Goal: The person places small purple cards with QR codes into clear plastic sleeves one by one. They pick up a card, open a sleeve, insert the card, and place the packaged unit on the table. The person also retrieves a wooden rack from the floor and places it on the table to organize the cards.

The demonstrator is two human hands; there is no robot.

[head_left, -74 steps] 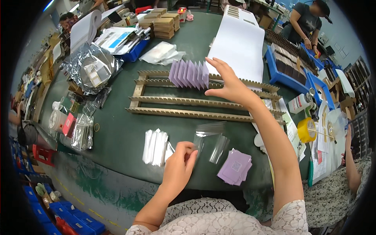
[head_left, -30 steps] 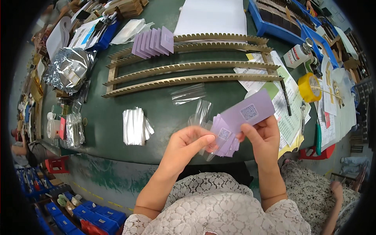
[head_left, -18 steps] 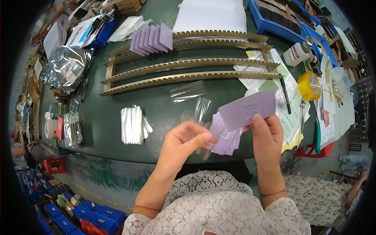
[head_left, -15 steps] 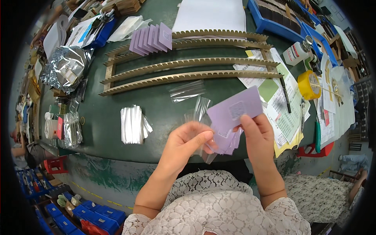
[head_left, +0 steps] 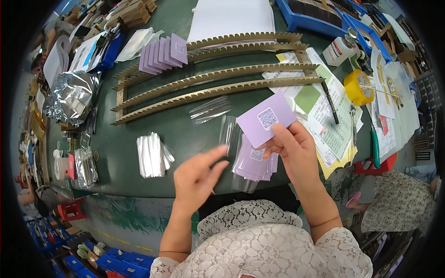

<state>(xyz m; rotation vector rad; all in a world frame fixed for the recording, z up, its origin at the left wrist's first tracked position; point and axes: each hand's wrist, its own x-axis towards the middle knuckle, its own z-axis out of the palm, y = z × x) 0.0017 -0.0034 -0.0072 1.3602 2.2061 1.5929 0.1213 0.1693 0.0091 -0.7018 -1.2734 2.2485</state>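
Note:
A light purple card (head_left: 266, 119) with a square printed code is pinched between the thumb and fingers of my right hand (head_left: 296, 147), tilted above the table. My left hand (head_left: 198, 178) is apart from it to the left, thumb and forefinger spread, with nothing visible between them. Beneath the held card lies a loose pile of purple cards (head_left: 252, 167), with clear plastic sleeves (head_left: 228, 131) beside and under it. A stack of silvery-white strips (head_left: 152, 157) lies left of my left hand. Farther off, several purple cards (head_left: 160, 54) stand upright in a notched metal rack (head_left: 208, 68).
Printed sheets (head_left: 331, 125) with a black pen (head_left: 330, 104) lie at the right, near yellow tape (head_left: 358, 88) and a white bottle (head_left: 340, 50). Crumpled silver foil (head_left: 74, 97) sits at the left. Blue trays (head_left: 308, 21) stand at the far right.
My left hand has moved left, away from the cards and clear plastic, and its fingers have spread. My right hand still holds the purple card. The whole view has shifted slightly.

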